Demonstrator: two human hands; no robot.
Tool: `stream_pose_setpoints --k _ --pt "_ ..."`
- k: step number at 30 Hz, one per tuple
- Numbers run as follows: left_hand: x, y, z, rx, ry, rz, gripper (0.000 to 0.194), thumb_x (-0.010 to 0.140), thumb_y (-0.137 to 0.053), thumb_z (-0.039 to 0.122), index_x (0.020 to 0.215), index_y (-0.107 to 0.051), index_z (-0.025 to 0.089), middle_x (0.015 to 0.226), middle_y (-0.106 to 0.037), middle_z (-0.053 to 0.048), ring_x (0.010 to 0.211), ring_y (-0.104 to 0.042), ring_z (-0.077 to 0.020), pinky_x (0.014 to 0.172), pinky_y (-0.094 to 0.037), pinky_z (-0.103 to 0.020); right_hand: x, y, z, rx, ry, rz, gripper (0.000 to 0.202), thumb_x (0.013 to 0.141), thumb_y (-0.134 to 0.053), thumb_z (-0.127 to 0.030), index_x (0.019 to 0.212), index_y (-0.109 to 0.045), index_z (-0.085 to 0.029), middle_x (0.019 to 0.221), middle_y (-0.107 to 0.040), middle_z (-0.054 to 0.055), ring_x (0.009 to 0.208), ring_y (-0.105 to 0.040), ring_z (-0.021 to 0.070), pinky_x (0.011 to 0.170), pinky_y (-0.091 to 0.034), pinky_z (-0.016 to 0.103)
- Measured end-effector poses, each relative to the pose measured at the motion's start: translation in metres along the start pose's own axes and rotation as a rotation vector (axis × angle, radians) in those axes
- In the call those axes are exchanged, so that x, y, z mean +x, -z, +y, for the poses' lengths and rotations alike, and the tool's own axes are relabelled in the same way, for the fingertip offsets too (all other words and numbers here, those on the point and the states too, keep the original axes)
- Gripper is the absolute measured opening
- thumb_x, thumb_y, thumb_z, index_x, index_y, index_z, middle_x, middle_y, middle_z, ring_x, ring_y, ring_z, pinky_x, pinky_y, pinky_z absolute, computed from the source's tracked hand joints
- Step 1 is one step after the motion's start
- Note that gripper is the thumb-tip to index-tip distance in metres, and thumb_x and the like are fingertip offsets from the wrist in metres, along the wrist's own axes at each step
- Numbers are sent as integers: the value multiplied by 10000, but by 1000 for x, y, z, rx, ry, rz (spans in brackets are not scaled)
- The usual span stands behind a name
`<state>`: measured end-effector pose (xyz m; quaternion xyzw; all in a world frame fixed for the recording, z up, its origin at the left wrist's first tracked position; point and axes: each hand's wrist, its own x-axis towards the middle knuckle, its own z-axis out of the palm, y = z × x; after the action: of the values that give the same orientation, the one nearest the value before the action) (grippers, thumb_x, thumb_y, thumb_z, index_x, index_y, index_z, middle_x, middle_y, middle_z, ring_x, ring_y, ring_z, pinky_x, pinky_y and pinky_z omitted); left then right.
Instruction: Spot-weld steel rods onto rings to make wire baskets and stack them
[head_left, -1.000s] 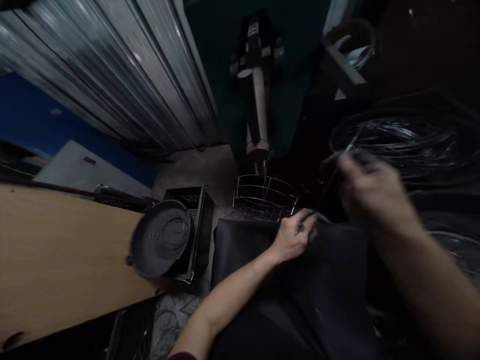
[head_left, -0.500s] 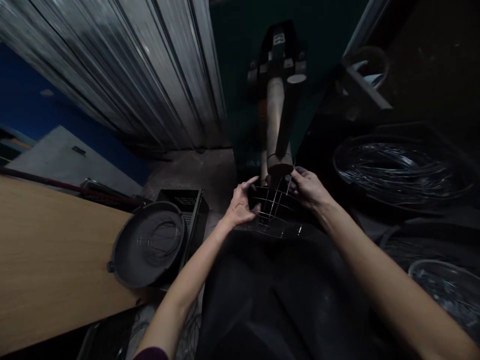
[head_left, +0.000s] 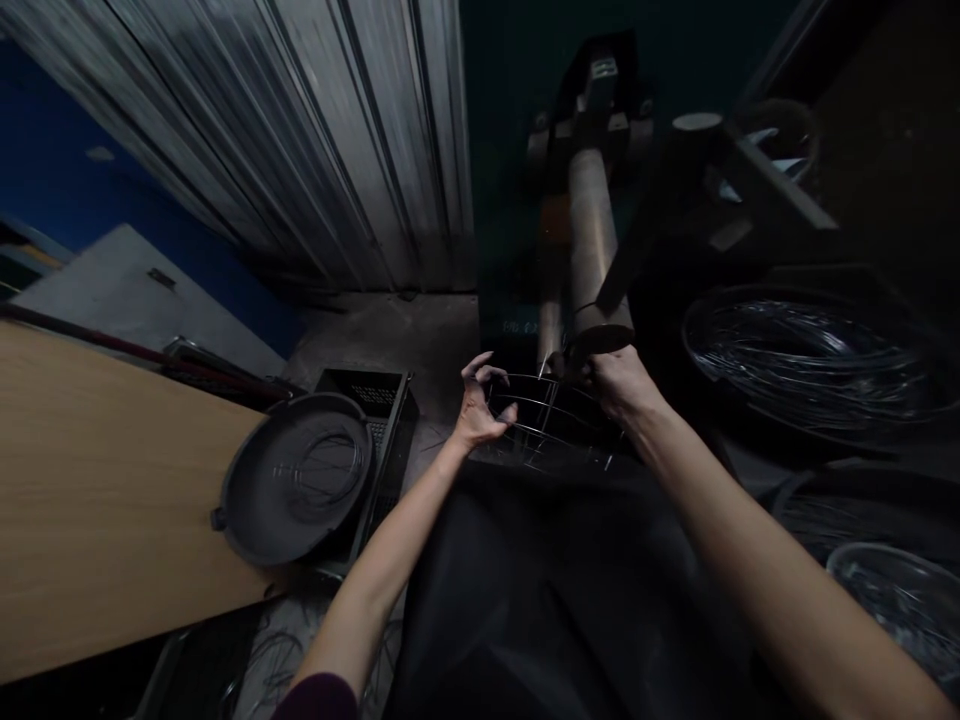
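Observation:
In front of my lap is a round wire frame of thin curved rings and straight cross wires, below the end of a machine's cylindrical arm. At its left side my left hand holds the frame, thumb against the wires and fingers curved above. My right hand is closed just under the arm's round end, at the right of the frame. What lies in its fingers is hidden. A thin lower rod of the machine reaches down to the frame's far edge.
On the left, a dark round pan holding wire rings rests on a black crate, beside a wooden board. To the right stand a large basin of wires and a bowl of small metal pieces. A corrugated metal wall rises behind.
My right hand has closed and moved slightly right, tucked under the arm's end; the thin straight wire by its fingertips no longer shows there. The left hand stays at the frame. The view has shifted slightly.

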<state>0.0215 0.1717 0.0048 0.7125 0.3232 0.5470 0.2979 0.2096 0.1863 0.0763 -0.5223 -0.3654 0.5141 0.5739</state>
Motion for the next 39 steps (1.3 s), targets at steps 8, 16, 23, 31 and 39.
stream_pose_setpoints --k 8,16,23,31,39 --pt "6 0 -5 -4 -8 -34 760 708 -640 313 1307 -182 220 923 -502 -8 871 -546 -171 847 -446 -376 1 -1 -3 2 -21 49 370 603 -765 -373 727 -458 -208 453 -402 -91 363 -349 49 320 -271 157" --pt "13 5 -11 -26 -45 -39 753 697 -644 328 1306 -214 220 925 -515 -9 859 -547 -166 833 -449 -372 10 -3 7 51 -37 48 343 635 -762 -363 764 -482 -211 538 -440 -71 422 -409 75 349 -311 184" --pt "16 7 -14 -99 -12 -103 758 738 -645 373 1325 -178 265 909 -513 -8 817 -528 -153 735 -466 -323 8 -3 8 65 -54 73 212 740 -674 -352 767 -516 -212 579 -480 -41 458 -449 103 430 -419 232" --pt "17 6 -10 16 -87 -144 767 708 -657 334 1310 -196 218 962 -516 -32 905 -558 -198 845 -458 -405 20 6 -28 36 -171 -2 284 683 -716 -193 579 -452 -171 456 -394 -57 361 -303 32 322 -220 142" --pt "18 -8 0 61 -152 -214 776 658 -655 211 1292 -207 230 1007 -493 -46 944 -561 -215 898 -455 -427 32 21 -30 46 -311 7 333 631 -739 -189 526 -422 -177 406 -316 -75 335 -220 24 295 -165 153"
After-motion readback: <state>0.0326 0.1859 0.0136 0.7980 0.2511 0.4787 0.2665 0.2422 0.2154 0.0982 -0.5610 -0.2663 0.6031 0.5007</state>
